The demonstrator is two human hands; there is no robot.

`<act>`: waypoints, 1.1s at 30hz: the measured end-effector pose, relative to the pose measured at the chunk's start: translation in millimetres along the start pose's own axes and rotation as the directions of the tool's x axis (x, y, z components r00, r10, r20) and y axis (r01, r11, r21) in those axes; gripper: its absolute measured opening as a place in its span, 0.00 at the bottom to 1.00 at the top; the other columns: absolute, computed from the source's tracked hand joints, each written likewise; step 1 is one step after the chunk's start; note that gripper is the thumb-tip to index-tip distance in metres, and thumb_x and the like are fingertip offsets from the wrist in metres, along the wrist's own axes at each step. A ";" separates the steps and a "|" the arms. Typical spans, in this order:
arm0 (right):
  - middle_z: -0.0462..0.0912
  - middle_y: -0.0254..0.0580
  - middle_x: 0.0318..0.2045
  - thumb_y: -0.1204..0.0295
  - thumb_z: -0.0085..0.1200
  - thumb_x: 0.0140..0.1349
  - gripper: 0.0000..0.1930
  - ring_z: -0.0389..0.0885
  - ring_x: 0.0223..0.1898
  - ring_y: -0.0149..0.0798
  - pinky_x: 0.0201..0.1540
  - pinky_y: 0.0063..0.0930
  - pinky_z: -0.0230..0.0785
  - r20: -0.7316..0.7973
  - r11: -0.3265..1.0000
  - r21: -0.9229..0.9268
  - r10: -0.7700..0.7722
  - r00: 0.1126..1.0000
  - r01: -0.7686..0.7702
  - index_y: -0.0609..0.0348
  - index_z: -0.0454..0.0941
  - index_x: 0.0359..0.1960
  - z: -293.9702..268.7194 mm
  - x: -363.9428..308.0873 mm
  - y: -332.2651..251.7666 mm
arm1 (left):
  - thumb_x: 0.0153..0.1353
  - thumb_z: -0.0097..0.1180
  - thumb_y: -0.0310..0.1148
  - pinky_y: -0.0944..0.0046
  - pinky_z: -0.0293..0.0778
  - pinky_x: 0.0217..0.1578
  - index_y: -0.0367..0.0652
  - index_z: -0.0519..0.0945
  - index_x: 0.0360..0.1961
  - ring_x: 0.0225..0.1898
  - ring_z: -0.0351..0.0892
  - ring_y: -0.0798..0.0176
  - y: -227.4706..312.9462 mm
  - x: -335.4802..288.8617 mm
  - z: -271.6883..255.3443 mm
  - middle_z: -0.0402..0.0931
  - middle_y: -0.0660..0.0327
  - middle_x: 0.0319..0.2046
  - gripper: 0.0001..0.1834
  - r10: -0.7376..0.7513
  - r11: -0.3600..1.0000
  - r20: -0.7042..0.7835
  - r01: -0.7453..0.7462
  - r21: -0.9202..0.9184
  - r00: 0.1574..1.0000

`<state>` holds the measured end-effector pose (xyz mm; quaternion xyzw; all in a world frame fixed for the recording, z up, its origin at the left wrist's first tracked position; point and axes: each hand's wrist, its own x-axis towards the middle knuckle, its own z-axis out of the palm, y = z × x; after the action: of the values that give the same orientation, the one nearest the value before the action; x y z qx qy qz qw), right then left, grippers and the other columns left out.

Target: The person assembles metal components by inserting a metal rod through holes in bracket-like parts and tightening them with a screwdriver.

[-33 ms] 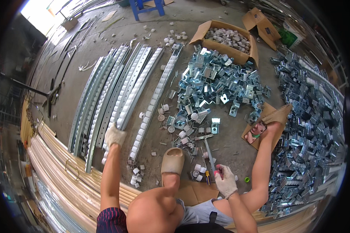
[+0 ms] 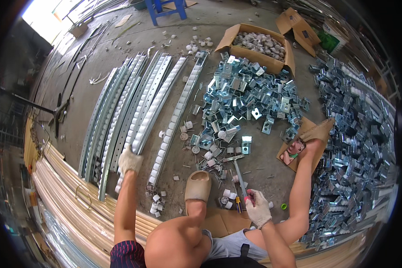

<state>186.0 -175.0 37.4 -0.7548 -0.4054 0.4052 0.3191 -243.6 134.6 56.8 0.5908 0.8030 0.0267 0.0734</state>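
Head view: far right, an open brown cardboard box [image 2: 290, 59] holds greyish-white round pieces [image 2: 260, 45]. Near right, the gloved right hand [image 2: 257, 208] is closed round a red-handled steel hammer [image 2: 239, 173]; left, the gloved left hand [image 2: 130, 161] touches silver white-rollered metal rails [image 2: 141, 119], its grip hidden.

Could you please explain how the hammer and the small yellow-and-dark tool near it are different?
The hammer is gripped by the gloved right hand, while no hand holds the small tool.
The hammer looks clearly longer, with a metal shaft and crosswise head; the small tool shows mainly a short handle.
The hammer's grip is pinkish red, but the small tool's handle is yellow and dark.
Both are close to the right hand.
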 end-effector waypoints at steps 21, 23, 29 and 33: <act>0.89 0.40 0.34 0.46 0.66 0.69 0.24 0.89 0.33 0.39 0.37 0.37 0.85 0.516 -0.060 0.851 0.288 0.807 -0.522 0.55 0.82 0.47 187.5 123.2 -76.9 | 0.46 0.75 0.29 0.49 0.80 0.47 0.42 0.85 0.47 0.39 0.87 0.51 -189.4 -357.1 48.7 0.85 0.54 0.38 0.23 0.077 0.983 0.429 0.003 -0.181 0.900; 0.88 0.39 0.34 0.49 0.64 0.71 0.21 0.89 0.35 0.38 0.38 0.36 0.85 0.468 0.009 0.861 0.376 0.800 -0.508 0.56 0.82 0.45 214.1 102.2 -61.0 | 0.47 0.75 0.30 0.51 0.80 0.47 0.42 0.85 0.47 0.39 0.87 0.53 -166.4 -350.5 53.0 0.85 0.54 0.38 0.23 0.115 0.976 0.555 0.010 -0.217 0.824; 0.86 0.37 0.36 0.67 0.61 0.74 0.06 0.87 0.36 0.37 0.42 0.35 0.85 0.551 -0.138 0.832 0.304 0.777 -0.537 0.53 0.82 0.47 199.3 73.2 -65.2 | 0.51 0.76 0.33 0.54 0.81 0.48 0.41 0.85 0.48 0.40 0.87 0.57 -102.7 -296.4 9.1 0.86 0.55 0.40 0.22 0.210 0.977 0.929 -0.020 -0.214 0.305; 0.86 0.37 0.40 0.70 0.61 0.74 0.08 0.87 0.42 0.37 0.51 0.34 0.83 0.494 -0.049 0.869 0.079 0.866 -0.492 0.53 0.80 0.51 206.5 66.4 -35.3 | 0.53 0.76 0.35 0.56 0.81 0.49 0.40 0.85 0.48 0.40 0.87 0.60 0.2 -210.7 -7.0 0.87 0.55 0.41 0.22 0.460 0.881 0.881 0.064 -0.468 0.107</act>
<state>16.7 -69.1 -54.1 -0.3127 0.1200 0.7337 0.5912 -183.0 -65.8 82.0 0.5369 0.4402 -0.1959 0.6924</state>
